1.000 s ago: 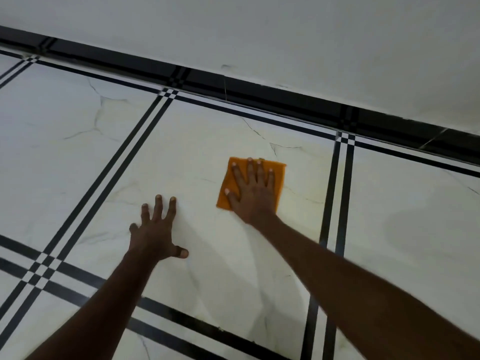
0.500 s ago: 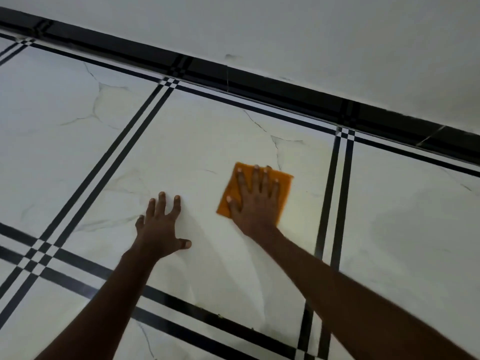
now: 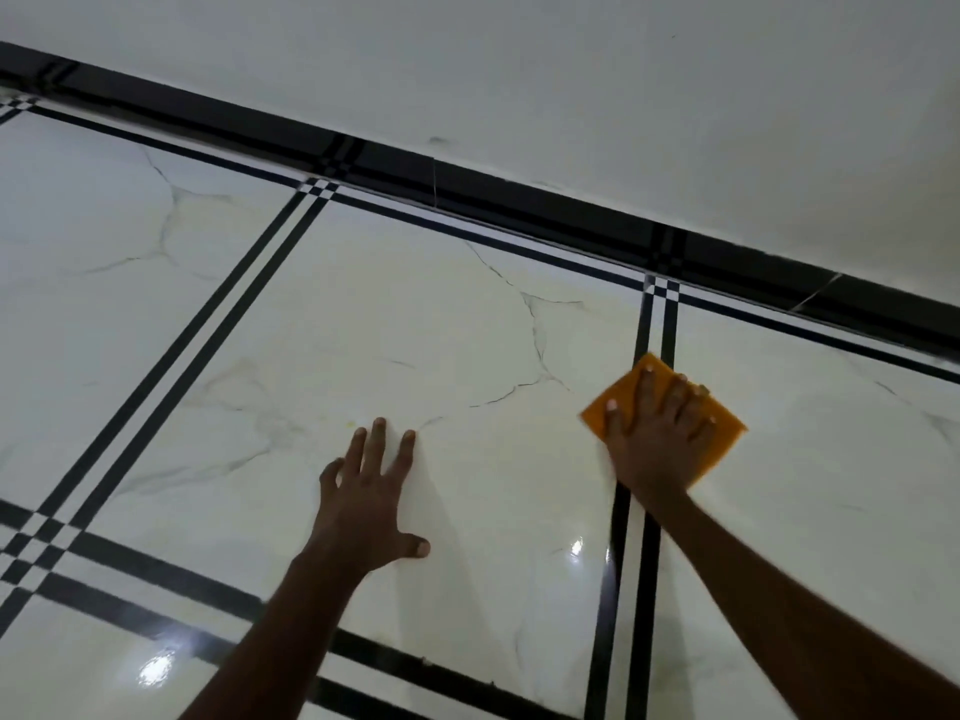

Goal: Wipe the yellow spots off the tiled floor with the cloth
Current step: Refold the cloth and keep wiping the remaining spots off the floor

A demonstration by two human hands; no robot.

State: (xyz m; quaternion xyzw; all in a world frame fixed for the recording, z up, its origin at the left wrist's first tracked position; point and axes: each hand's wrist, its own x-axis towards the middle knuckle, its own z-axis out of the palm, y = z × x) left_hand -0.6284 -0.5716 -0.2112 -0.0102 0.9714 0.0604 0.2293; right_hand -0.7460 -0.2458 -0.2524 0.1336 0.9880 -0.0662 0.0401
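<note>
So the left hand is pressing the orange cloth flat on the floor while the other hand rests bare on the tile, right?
Not quite. The head view shows the right hand pressing the orange cloth flat on the floor; the left hand is the one resting bare on the tile.

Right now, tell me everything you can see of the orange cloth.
The orange cloth is a thin, flat, roughly square piece that looks like soft synthetic fabric, plain with no visible pattern. It lies spread on the glossy tiled floor, turned so one corner points toward the wall, over the double black stripe between two white marbled tiles. The right hand presses flat on it, fingers spread, covering its middle; only the edges and corners show. The left hand rests on the floor, apart from it.
</note>
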